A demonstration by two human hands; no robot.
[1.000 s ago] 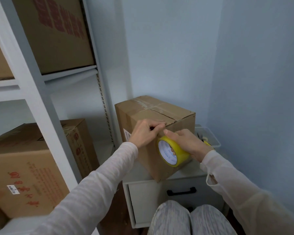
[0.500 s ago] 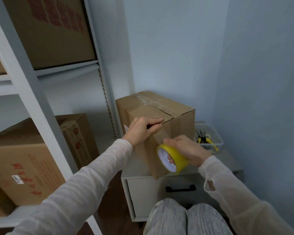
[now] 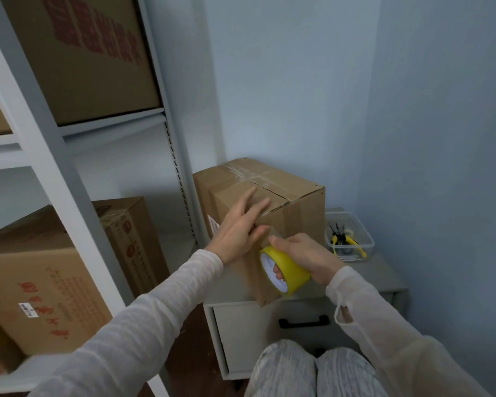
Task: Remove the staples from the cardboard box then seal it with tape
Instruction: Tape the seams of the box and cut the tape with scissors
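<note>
Since half a second ago the left hand (image 3: 239, 229) has uncurled: its fingers, then hooked over the near top edge of the cardboard box (image 3: 301, 222), now lie straight and spread, pressing flat across that edge with the fingertips on the top flap and the palm against the front face. Over the past second the right hand (image 3: 308, 256) has carried the yellow roll of tape (image 3: 294, 270) lower down the front face of the box. It grips the roll firmly, with fingers pushed through the white core and the thumb laid over the outer rim. The roll sits against the box's near vertical corner, just below the left hand. A brownish strip seems to run up from the roll towards the left fingers, though its edges are hard to make out. The box stands on the left part of the top of a white cabinet (image 3: 241, 333), and its near bottom corner juts past the cabinet's front edge. Old clear tape crosses the closed top flaps. Towards the right rear corner of the cabinet top, beside the box, sits a clear container (image 3: 367, 247) holding yellow-handled pliers (image 3: 348, 240). A black handle (image 3: 303, 322) is on the cabinet's front. To the left, a white shelving rack (image 3: 55, 173) holds other cartons (image 3: 40, 282).
</note>
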